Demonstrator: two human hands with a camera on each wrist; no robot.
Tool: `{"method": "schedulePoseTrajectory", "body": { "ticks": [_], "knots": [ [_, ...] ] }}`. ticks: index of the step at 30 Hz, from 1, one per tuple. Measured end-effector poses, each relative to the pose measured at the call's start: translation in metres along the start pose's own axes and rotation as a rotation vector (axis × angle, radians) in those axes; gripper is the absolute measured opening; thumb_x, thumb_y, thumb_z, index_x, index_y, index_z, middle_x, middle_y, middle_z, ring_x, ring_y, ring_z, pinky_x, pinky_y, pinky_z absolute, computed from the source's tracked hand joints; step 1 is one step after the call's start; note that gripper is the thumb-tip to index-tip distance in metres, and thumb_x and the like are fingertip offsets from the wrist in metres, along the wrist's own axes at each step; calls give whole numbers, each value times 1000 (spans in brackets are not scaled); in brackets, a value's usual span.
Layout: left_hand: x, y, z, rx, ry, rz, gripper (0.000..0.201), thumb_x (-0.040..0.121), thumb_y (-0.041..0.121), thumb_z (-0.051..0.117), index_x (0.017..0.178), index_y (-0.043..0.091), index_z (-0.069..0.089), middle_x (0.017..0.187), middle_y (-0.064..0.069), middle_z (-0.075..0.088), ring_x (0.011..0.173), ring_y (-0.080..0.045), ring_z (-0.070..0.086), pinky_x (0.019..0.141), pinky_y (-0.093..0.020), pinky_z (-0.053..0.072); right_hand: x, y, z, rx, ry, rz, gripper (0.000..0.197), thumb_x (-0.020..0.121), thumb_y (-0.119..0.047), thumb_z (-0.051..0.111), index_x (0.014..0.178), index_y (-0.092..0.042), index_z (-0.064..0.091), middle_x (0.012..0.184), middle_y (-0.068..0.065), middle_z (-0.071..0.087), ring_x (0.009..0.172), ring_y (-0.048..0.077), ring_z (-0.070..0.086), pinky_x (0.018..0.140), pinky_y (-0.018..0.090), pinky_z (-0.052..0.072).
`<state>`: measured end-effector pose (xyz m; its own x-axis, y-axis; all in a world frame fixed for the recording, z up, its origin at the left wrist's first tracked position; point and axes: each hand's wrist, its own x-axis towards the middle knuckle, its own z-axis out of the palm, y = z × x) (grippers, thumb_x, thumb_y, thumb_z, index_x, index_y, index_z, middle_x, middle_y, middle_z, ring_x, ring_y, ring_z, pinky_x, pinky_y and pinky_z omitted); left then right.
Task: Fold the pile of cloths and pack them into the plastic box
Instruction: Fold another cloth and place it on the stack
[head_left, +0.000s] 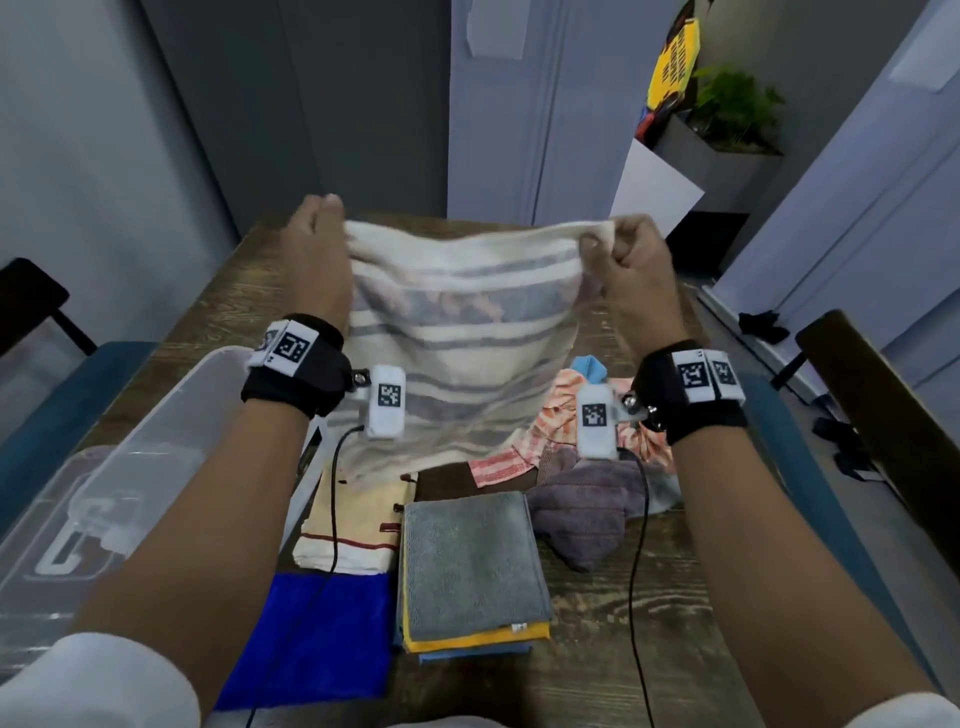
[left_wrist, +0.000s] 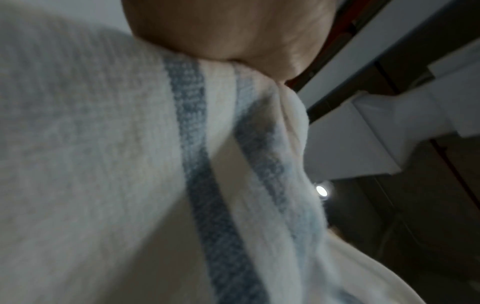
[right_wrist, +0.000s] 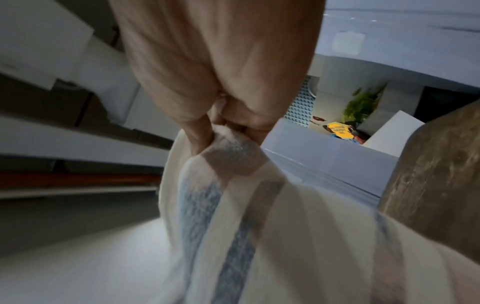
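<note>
1. The table (head_left: 597, 597) is filling the middle of the head view, with its near edge cut off at the bottom of the frame.
2. One clear box (head_left: 171, 395) is sitting at the lower left, partly hidden by the left forearm and running out of the frame.
3. One striped towel (head_left: 457, 332) (left_wrist: 103, 164) (right_wrist: 285, 236) is hanging in the air at the centre, stretched between both hands. It is blurred, and its lower edge is trailing onto the cloths below it.
4. A loose pile (head_left: 587, 467) is lying at right of centre, half covered by the towel and the right wrist, so it is too tangled to count.
5. One blue cloth (head_left: 322, 634) is lying at the lower centre, and one cream cloth (head_left: 353, 525) is lying just above it.
6. One folded stack (head_left: 472, 566) is showing three layers: grey, yellow and blue.
7. The right hand (head_left: 631, 260) (right_wrist: 215, 72) is raised at the upper right of centre, its thumb and curled fingers pinching the towel's corner.
8. The left hand (head_left: 317, 244) (left_wrist: 228, 30) is raised at the upper left of centre, gripping the other corner. Its fingers are hiding behind the hand, so I cannot tell how they are lying.
</note>
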<state>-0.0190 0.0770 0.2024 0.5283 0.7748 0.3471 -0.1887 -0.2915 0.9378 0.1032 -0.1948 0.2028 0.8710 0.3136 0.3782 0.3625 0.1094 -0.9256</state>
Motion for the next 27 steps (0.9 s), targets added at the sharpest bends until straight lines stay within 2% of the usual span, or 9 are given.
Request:
{"method": "schedulePoseTrajectory", "body": {
  "ticks": [3,5,10,13,16,20,23,25,27],
  "knots": [
    [-26,14,9,284,-211,90,40,103,48,44,86,15,58,81,11,51,77,-10,46,75,-33,40,-13,4,20,-36,-126,65,10,97,-7,65,100,-5,55,82,7,68,70,9,64,63,25,52],
    [-39,18,19,438,-345,141,48,102,55,44,99,10,62,97,6,62,86,-16,55,85,-37,47,-21,11,31,-14,-203,127,7,95,-11,67,95,-7,60,86,14,69,76,19,63,66,29,51],
    [-66,10,41,381,-668,210,34,89,56,65,110,29,66,104,16,65,97,3,60,83,-18,45,-33,18,46,146,-251,331,22,100,-32,59,92,-12,56,94,20,60,85,28,55,69,39,48],
    [-71,7,46,392,-649,230,20,90,44,71,94,25,67,94,8,67,89,-5,61,77,-21,45,-36,21,51,195,-203,400,36,102,-41,48,104,-5,51,100,23,57,91,32,53,69,38,48],
    [-67,10,49,325,-593,260,16,93,30,68,88,17,60,84,6,65,81,-8,59,73,-23,43,-42,18,48,204,-227,395,59,93,-53,55,114,3,47,101,22,60,88,29,57,71,40,47],
    [-45,37,50,267,-379,315,16,97,30,59,89,17,53,79,9,53,71,-5,45,65,-21,39,-60,41,38,-119,-397,221,29,90,-23,71,108,-9,54,96,11,70,83,20,66,77,42,54],
    [-14,62,47,255,-260,368,15,96,31,58,86,22,50,76,14,49,68,-1,44,65,-22,40,-79,69,31,-319,-423,161,11,98,-9,59,108,-7,63,101,11,72,92,25,66,84,38,52],
    [5,74,43,242,-194,374,16,93,33,57,81,28,47,74,13,48,67,-5,45,63,-29,43,-92,83,24,-401,-402,178,15,103,-8,50,104,-12,64,100,5,70,92,23,63,78,24,47],
    [18,83,37,249,-130,381,22,92,32,57,75,33,43,71,15,44,64,-1,41,62,-25,39,-105,101,18,-388,-407,238,21,106,-13,44,104,-20,63,101,1,68,93,18,62,77,27,46]
  ]
}}
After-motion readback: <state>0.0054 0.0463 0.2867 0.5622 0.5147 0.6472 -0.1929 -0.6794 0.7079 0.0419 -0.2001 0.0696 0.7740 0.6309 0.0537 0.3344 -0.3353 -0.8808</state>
